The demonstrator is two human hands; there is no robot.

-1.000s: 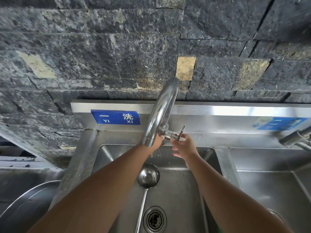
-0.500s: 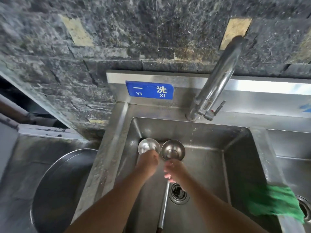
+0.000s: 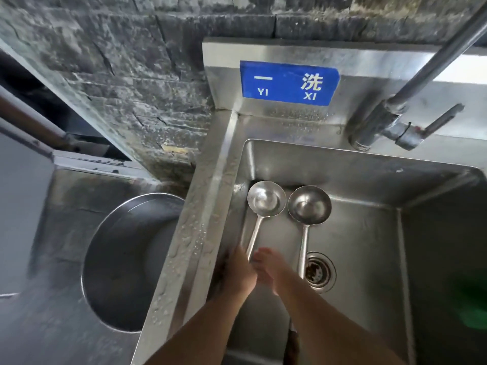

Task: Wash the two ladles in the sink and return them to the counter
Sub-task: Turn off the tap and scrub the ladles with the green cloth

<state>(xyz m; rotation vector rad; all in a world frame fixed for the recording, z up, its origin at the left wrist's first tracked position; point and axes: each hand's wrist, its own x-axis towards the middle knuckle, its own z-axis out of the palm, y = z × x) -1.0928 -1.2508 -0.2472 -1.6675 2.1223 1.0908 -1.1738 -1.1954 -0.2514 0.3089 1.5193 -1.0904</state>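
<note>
My left hand (image 3: 241, 271) curls round the lower handle of the left ladle (image 3: 266, 198); my right hand (image 3: 272, 270) presses beside it, though I cannot tell if it grips anything. The 2 ladles lie in the sink (image 3: 342, 164), bowls up, side by side near its back wall, the right ladle (image 3: 309, 204) with its handle passing the drain (image 3: 319, 271). Beyond stand the faucet (image 3: 382, 119) and a blue sign (image 3: 290, 83)

The left ladle (image 3: 266, 198) and right ladle (image 3: 309, 204) lie side by side, bowls up, in the sink (image 3: 369, 246).
</note>
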